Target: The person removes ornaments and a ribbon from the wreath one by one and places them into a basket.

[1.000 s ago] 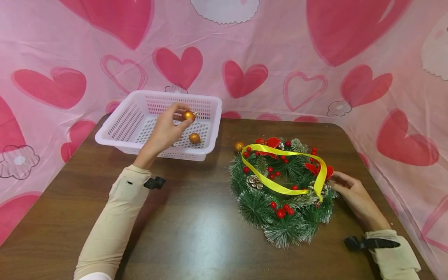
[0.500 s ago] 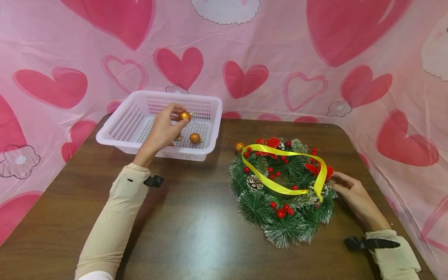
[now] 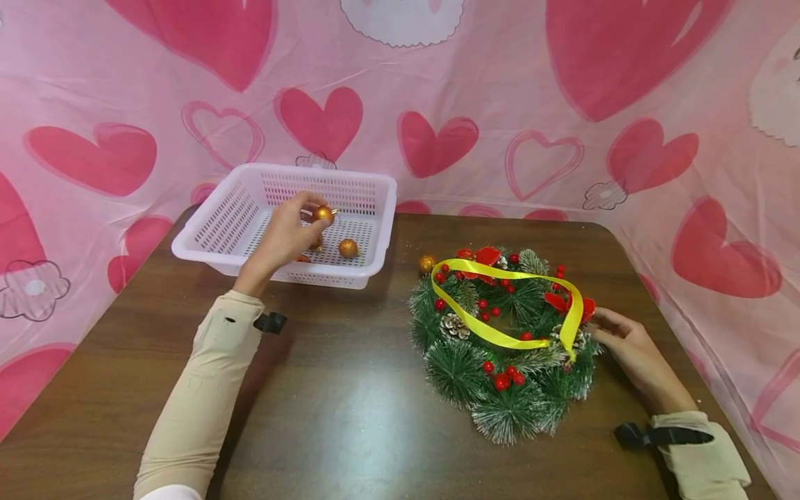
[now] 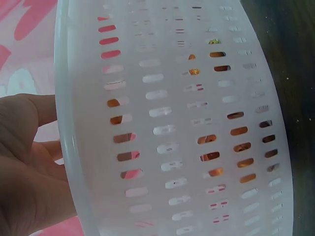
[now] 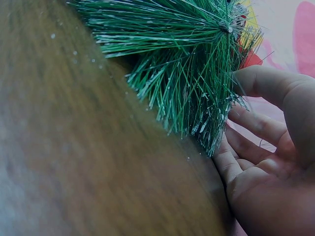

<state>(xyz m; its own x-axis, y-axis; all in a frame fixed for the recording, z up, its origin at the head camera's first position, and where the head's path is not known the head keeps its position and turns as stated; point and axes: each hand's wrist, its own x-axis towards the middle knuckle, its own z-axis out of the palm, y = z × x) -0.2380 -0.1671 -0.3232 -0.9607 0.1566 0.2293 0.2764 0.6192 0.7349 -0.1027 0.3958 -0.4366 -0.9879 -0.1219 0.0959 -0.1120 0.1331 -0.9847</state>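
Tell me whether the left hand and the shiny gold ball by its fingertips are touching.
Touching. The head view shows it: the left hand pinches the shiny gold ball, with no gap between them.

One basket [image 3: 337, 273] is occupying the desk's [image 3: 350, 423] far-left corner. One wreath [image 3: 459, 371] and at least three orange balls [image 3: 348, 248] are showing.
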